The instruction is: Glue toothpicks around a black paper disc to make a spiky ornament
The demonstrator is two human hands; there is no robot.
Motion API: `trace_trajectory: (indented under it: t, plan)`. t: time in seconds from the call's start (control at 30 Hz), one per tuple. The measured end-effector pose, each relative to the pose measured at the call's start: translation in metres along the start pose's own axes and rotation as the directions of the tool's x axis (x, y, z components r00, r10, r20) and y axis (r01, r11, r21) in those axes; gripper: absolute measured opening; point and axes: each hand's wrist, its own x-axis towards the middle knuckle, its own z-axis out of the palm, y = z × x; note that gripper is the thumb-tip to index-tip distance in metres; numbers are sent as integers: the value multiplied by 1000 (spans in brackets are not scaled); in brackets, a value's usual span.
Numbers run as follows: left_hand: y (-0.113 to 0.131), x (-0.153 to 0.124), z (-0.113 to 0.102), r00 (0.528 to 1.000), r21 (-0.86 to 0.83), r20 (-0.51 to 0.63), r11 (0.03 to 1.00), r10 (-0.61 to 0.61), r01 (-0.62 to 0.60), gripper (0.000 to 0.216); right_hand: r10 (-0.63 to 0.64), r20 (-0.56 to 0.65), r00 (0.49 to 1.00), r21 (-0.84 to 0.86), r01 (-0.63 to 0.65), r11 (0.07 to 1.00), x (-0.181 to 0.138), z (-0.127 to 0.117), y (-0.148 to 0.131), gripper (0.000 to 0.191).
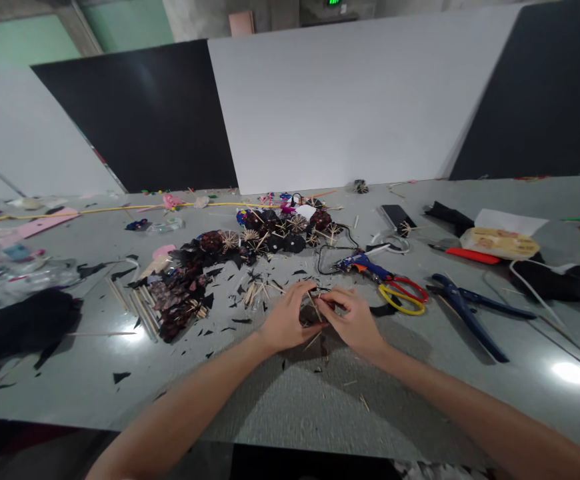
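Observation:
My left hand [290, 319] curls its thumb and fingers around a small piece made of thin wooden sticks [314, 307]. My right hand [350, 317] is closed, its fingertips pinched at the same piece; a dark bit shows between the hands. The fingers partly hide the piece, so its full shape cannot be made out. Just left of the hands lies a small heap of pale sticks [257, 292]. Behind them stretches a long clump of dark, brownish material with fan-like stick bursts [230, 240] on it.
Right of the hands lie scissors with red and yellow handles [403, 297], a blue glue gun [367, 267], blue-handled pliers [473, 320], a phone [397, 215] and a wipes pack [500, 241]. At left are dark cloth [25, 327] and clear plastic [30, 267]. Black scraps [121, 377] litter the table. Panels [360, 107] stand behind.

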Motion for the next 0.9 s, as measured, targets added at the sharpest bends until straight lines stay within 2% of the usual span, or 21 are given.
trace_trajectory:
  t: [0.9]
  plan:
    - [1,0,-1,999,-14,12,999,43,-43,77,-17,3,1000,-30,17,999,-1,1,2,24]
